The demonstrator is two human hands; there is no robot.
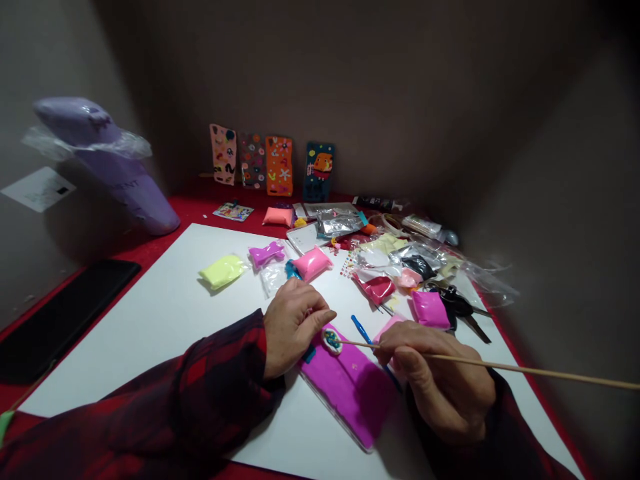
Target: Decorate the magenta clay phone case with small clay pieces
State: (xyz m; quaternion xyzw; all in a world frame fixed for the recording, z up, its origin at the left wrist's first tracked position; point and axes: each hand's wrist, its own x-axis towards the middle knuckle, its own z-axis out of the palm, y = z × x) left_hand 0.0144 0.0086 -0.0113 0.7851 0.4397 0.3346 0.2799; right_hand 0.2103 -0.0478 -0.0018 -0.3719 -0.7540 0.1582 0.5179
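A phone case coated in magenta clay [350, 390] lies on the white board [165, 320]. A small white oval clay piece with teal and yellow dots [332, 341] sits at its upper end. My left hand [293, 325] rests curled beside that piece, thumb touching the case's edge. My right hand [440, 377] pinches a thin wooden skewer [500, 365], whose tip touches the oval piece. A blue tool [361, 329] lies just behind the case.
Clay packets lie behind: yellow [223, 271], purple [267, 254], pink [313, 263], magenta [430, 309]. Black scissors [463, 307] and plastic bags crowd the right. Several decorated phone cases [279, 165] lean on the back wall. A purple object [115, 163] stands left, a black slab [60, 313] below it.
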